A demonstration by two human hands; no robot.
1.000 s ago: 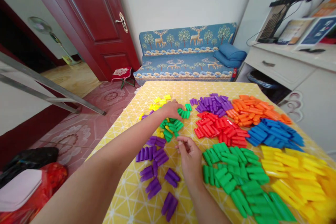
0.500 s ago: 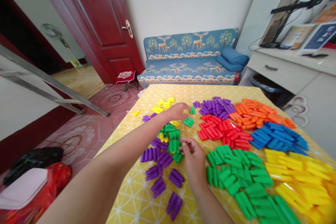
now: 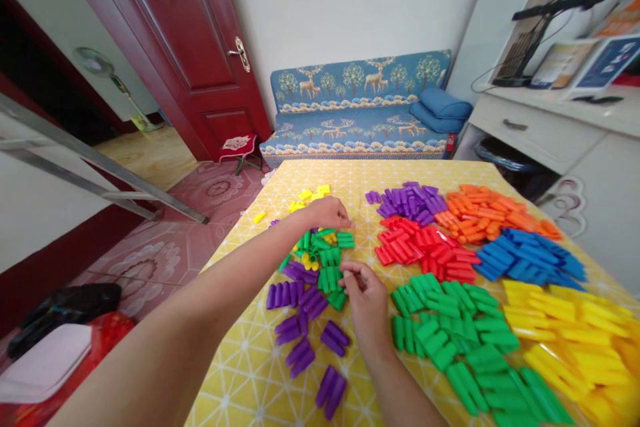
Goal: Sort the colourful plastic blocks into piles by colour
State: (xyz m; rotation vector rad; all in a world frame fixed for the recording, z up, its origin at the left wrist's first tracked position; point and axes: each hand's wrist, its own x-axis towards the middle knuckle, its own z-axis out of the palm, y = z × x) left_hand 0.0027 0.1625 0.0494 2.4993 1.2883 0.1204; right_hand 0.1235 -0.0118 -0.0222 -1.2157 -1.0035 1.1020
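Note:
My left hand (image 3: 331, 213) is above the mixed heap, its fingers curled down and closed; what may be in them is hidden. Right below its fingertips lies a green plastic tube block (image 3: 345, 239). My right hand (image 3: 367, 293) rests on the table with its fingers loosely bent and apart, their tips against the right side of more green tube blocks (image 3: 330, 278). Yellow tube ends (image 3: 310, 262) poke out of this heap. Several purple tube blocks (image 3: 313, 301) lie in front and to its left. Part of the heap is behind my left forearm.
Sorted piles of purple (image 3: 413, 201), red (image 3: 425, 248), orange (image 3: 493, 213), blue (image 3: 530, 257), green (image 3: 455, 323) and yellow blocks (image 3: 575, 340) cover the right side. Small yellow blocks (image 3: 306, 195) lie farther back. A patterned sofa (image 3: 350, 127) stands beyond the table (image 3: 335, 173).
My left hand has drawn back toward me and slightly left. The two loose green blocks near it have left their spots, and one now lies against the heap. My right hand has barely moved.

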